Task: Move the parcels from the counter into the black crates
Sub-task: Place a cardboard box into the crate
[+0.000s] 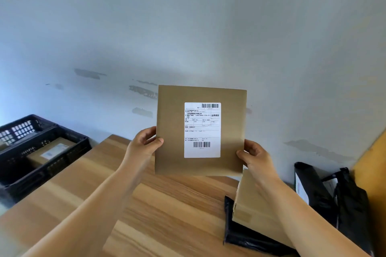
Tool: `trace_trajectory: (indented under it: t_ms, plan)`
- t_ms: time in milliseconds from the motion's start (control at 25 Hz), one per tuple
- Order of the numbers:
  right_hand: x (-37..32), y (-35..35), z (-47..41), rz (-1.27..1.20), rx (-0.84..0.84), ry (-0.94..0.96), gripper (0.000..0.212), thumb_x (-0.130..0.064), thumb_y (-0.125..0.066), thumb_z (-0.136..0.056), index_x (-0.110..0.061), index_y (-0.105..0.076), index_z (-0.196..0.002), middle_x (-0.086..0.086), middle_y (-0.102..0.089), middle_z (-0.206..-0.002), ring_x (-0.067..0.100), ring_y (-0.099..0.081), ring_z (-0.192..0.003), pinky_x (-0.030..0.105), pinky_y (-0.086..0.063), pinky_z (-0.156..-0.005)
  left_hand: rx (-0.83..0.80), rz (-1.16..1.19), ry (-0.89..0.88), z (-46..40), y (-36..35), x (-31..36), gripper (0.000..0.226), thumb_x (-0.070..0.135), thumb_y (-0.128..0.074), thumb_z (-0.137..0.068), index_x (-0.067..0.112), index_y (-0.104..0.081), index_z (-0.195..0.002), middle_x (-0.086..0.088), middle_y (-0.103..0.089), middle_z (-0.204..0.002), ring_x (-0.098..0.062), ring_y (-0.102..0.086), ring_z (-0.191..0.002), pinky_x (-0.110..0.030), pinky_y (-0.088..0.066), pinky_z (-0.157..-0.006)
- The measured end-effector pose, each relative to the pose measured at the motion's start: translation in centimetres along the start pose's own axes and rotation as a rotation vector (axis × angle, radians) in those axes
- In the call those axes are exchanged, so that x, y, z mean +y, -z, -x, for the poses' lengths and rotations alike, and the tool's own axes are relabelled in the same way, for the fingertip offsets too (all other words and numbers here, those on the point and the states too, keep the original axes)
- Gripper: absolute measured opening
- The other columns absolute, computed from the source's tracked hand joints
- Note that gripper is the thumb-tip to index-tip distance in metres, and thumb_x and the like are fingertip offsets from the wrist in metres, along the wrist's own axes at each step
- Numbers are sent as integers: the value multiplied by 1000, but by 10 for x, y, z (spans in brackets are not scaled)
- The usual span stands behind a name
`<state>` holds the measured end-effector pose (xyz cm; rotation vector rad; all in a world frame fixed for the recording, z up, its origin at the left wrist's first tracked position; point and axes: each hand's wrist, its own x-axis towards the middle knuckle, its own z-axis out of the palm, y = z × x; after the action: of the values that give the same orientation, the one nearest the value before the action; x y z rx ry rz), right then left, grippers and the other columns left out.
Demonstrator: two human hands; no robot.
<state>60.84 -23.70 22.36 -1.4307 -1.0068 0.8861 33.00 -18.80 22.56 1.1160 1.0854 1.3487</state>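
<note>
Parcel [200, 131] gripped upright by left hand [144, 144] and right hand [253, 157]; one box [51, 150] crated [69, 142]; several left on worktop [167, 204].

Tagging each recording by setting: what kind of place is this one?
Probably a parcel sorting or mailroom spot: a brown parcel with a barcoded shipping label held up, black crates at the left, and black mailer bags on the wooden counter.

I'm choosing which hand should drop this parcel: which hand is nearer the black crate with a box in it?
Left. The left hand grips the parcel's edge facing the black crate; the right hand grips the opposite edge.
</note>
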Motion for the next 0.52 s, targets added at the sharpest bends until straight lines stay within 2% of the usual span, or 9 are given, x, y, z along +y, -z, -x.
trace_trajectory:
  t_ms: [80, 200, 320, 440, 520]
  plan:
    - [6, -24, 4, -20, -35, -28, 35, 4, -56, -88, -27, -64, -102, -3, -70, -110, 18, -64, -107, 40, -48, -100, 43, -10, 14, 7, 27, -3, 35, 0, -58, -90, 17, -63, -120, 6, -69, -117, -7, -65, -106, -23, -47, -84]
    - [5, -68, 17, -34, -107, -32, 34, 6, -56, -88, -25, -64, -100, -1, -69, -111, 17, -65, -104, 37, -50, -96, 115, -12, 17, 17, 71, -1, 36, -4, -54, -91, 12, -62, -121, -3, -69, -114, -15, -64, -104, -21, -49, -81]
    - [-3, -117, 34, -31, -166, -7, 33, 7, -55, -88, -20, -63, -105, 0, -69, -111, 19, -64, -106, 37, -51, -94, 172, 13, 16, 30, 121, 9, 37, -8, -50, -92, 17, -63, -116, 1, -68, -106, -9, -64, -93, -16, -50, -73]
    - [-9, -176, 55, -19, -200, -11, 32, 5, -54, -88, -19, -64, -108, -1, -69, -110, 18, -65, -105, 39, -50, -96, 222, 20, 17, 41, 186, 15, 41, -9, -50, -91, 15, -61, -122, 1, -67, -114, -12, -62, -104, -22, -48, -84]
    - [-11, -222, 74, -26, -225, -21, 31, 5, -53, -89, -19, -64, -106, -1, -70, -107, 17, -66, -101, 36, -51, -92, 244, 15, 19, 48, 235, 20, 42, -9, -51, -91, 13, -60, -125, 2, -67, -117, -11, -62, -105, -25, -50, -89]
